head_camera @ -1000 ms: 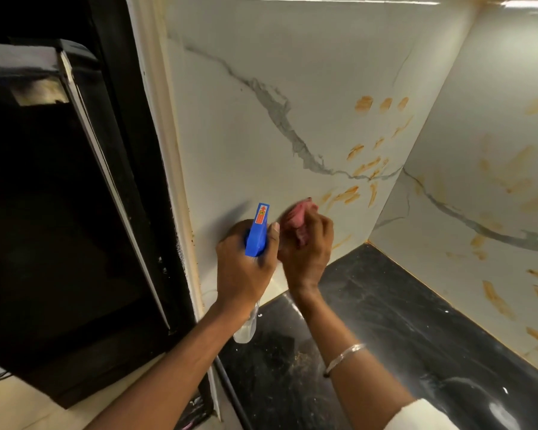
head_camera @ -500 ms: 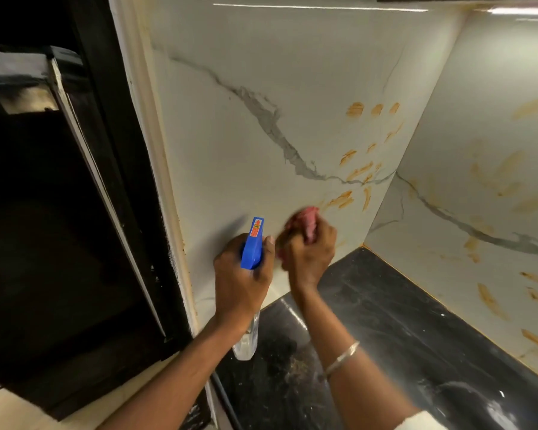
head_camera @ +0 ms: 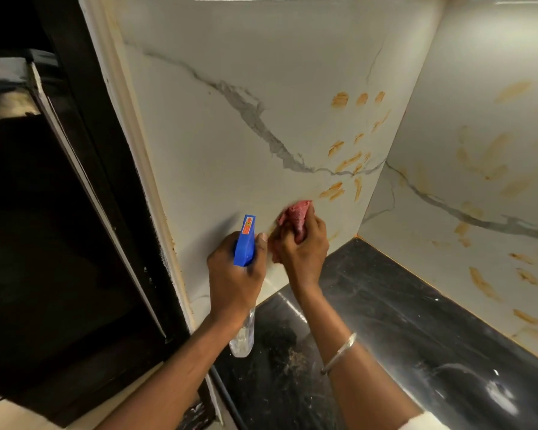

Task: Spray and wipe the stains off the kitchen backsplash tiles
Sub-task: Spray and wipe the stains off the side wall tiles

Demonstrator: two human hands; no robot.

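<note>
The backsplash (head_camera: 230, 144) is white marble-look tile with grey veins, meeting a second tiled wall (head_camera: 479, 187) in a corner. Orange-brown stains (head_camera: 345, 159) smear the left wall near the corner, and more stains (head_camera: 485, 283) mark the right wall. My left hand (head_camera: 233, 277) grips a clear spray bottle with a blue trigger head (head_camera: 245, 242), its nozzle toward the tile. Beside it, my right hand (head_camera: 305, 252) holds a bunched pink cloth (head_camera: 295, 217) pressed against the lower tile, just below the nearest stains.
A black stone countertop (head_camera: 385, 321) with crumbs and white specks runs under both walls. A dark appliance or cabinet (head_camera: 59, 228) fills the left side, next to a cream-coloured wall edge (head_camera: 143, 169). A thin cable (head_camera: 227, 398) lies along the counter's left edge.
My right hand has rubbed the cloth a little down and back up over the lower tile. The spray bottle stays held in the same place beside it.
</note>
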